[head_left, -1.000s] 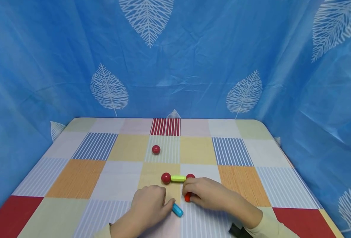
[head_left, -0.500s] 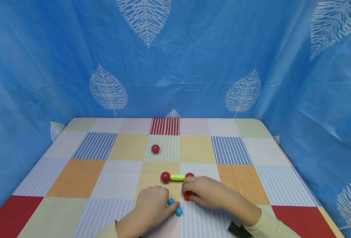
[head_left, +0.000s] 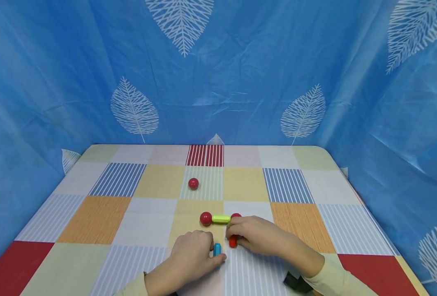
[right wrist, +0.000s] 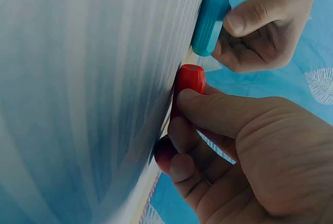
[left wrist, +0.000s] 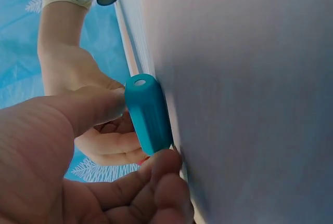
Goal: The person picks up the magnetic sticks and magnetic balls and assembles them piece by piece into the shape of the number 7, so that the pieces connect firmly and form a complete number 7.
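My left hand (head_left: 194,253) pinches a blue faceted stick (head_left: 217,248) low over the cloth. In the left wrist view the thumb is at one end of the blue stick (left wrist: 148,115) and curled fingertips are at the other. Just to the right, my right hand (head_left: 257,235) grips a short red stick (head_left: 233,241) between thumb and fingers. Beyond the hands lies a yellow-green stick (head_left: 221,219) with a red ball (head_left: 206,218) at its left end. Another red ball (head_left: 236,215) sits at its right end, partly hidden by the right hand's knuckles.
Farther back on the patchwork tablecloth (head_left: 140,218) rests a single red ball (head_left: 193,183). A blue curtain (head_left: 225,74) with white leaf prints closes off the back and sides. A dark device (head_left: 297,283) shows below the right sleeve.
The blue stick has turned in the left hand's fingers, from slanting to pointing straight away from the person. The right hand and red stick have barely moved.
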Demonstrator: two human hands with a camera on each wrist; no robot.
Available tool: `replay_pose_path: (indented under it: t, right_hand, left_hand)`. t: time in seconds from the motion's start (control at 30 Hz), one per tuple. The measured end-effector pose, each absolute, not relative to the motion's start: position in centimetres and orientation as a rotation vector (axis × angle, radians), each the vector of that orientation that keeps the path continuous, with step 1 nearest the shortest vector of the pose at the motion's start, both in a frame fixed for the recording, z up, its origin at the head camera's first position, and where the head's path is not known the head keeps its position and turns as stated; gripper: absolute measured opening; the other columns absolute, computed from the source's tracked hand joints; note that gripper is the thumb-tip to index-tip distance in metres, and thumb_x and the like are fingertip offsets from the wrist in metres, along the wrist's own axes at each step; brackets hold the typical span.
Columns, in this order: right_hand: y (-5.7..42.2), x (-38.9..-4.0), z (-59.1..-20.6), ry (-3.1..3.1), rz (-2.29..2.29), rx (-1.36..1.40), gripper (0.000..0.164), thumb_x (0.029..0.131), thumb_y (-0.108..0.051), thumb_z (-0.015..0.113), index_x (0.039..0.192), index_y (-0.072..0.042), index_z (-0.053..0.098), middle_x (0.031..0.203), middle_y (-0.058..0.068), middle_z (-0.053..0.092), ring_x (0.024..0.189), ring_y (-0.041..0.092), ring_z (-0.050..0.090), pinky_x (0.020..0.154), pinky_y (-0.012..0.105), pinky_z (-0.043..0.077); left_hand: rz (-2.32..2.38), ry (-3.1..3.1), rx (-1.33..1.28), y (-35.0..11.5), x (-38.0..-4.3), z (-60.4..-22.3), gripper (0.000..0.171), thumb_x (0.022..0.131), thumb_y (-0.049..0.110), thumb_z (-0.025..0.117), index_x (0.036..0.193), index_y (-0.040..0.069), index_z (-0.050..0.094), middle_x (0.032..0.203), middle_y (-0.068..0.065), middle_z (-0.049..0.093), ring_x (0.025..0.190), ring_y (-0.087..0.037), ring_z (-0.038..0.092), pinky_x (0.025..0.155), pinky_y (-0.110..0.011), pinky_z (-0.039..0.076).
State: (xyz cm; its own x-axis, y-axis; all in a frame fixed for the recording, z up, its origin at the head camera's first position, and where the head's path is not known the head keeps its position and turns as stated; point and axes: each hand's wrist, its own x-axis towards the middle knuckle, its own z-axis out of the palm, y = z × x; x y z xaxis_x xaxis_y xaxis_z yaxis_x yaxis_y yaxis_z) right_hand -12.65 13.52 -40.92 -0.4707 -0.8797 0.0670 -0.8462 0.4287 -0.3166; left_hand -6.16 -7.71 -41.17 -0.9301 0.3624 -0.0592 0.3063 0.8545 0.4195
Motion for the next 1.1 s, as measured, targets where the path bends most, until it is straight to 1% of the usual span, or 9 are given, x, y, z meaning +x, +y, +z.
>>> replay_pose_path:
  t: [0.07, 0.2, 0.27, 0.37, 0.53, 0.67, 1.1]
  right_hand:
    - [13.5, -12.8, -40.9, 2.552, -0.476, -1.570, 0.015, 0.089, -0.009, 0.070, 0.100, -0.018, 0.069, 0.101, -0.012, 0.061, 0.096, 0.001, 0.056, 0.087, 0.022, 0.047]
    - [13.6, -13.1, -41.0, 2.525, -0.518, -1.607, 0.013, 0.089, -0.010, 0.071, 0.097, -0.019, 0.067, 0.096, -0.013, 0.059, 0.093, 0.000, 0.054, 0.085, 0.020, 0.047]
    - [13.6, -13.3, -41.0, 2.516, -0.538, -1.609, 0.012, 0.089, -0.011, 0.071, 0.097, -0.019, 0.066, 0.096, -0.014, 0.058, 0.094, 0.000, 0.054, 0.086, 0.020, 0.047]
    - [13.5, -13.5, -40.8, 2.515, -0.559, -1.598, 0.010, 0.091, -0.015, 0.070, 0.099, -0.020, 0.066, 0.098, -0.015, 0.058, 0.095, -0.001, 0.054, 0.088, 0.021, 0.047]
    - [13.4, -13.9, -40.7, 2.513, -0.559, -1.565, 0.010, 0.092, -0.020, 0.069, 0.101, -0.021, 0.066, 0.101, -0.016, 0.059, 0.093, -0.002, 0.054, 0.086, 0.021, 0.047]
    - [13.2, -14.0, -40.6, 2.517, -0.542, -1.542, 0.010, 0.091, -0.021, 0.070, 0.101, -0.022, 0.067, 0.100, -0.016, 0.058, 0.090, -0.002, 0.053, 0.085, 0.020, 0.047]
    - [12.8, -13.7, -40.2, 2.560, -0.499, -1.541, 0.010, 0.088, -0.017, 0.073, 0.097, -0.020, 0.068, 0.098, -0.014, 0.060, 0.085, -0.001, 0.054, 0.079, 0.021, 0.048]
  left_hand:
    - [0.649, 2.873, 0.537, -7.7, -6.1, -41.2, 0.046, 0.080, 0.046, 0.075, 0.057, 0.020, 0.045, 0.049, 0.011, 0.034, 0.044, -0.004, 0.033, 0.041, -0.024, 0.027]
    - [0.740, 2.834, 0.565, -7.6, -6.0, -41.2, 0.043, 0.079, 0.031, 0.076, 0.054, 0.020, 0.042, 0.046, 0.014, 0.029, 0.043, -0.002, 0.029, 0.040, -0.021, 0.023]
    - [0.771, 2.825, 0.572, -7.6, -6.0, -41.2, 0.040, 0.078, 0.025, 0.074, 0.054, 0.020, 0.043, 0.045, 0.015, 0.029, 0.042, -0.001, 0.028, 0.040, -0.020, 0.023]
    - [0.796, 2.832, 0.584, -7.6, -6.1, -41.2, 0.033, 0.076, 0.021, 0.073, 0.057, 0.019, 0.046, 0.047, 0.015, 0.034, 0.043, -0.001, 0.031, 0.040, -0.020, 0.025]
    - [0.850, 2.837, 0.599, -7.6, -6.1, -41.2, 0.025, 0.078, 0.020, 0.071, 0.063, 0.017, 0.051, 0.051, 0.013, 0.042, 0.045, -0.001, 0.036, 0.041, -0.020, 0.030]
    - [0.904, 2.826, 0.602, -7.6, -6.1, -41.2, 0.023, 0.079, 0.018, 0.069, 0.065, 0.016, 0.052, 0.052, 0.013, 0.044, 0.045, -0.001, 0.038, 0.041, -0.020, 0.031]
    - [0.934, 2.785, 0.617, -7.3, -6.5, -40.9, 0.023, 0.077, 0.015, 0.070, 0.064, 0.015, 0.051, 0.050, 0.014, 0.039, 0.043, 0.001, 0.032, 0.041, -0.017, 0.026]
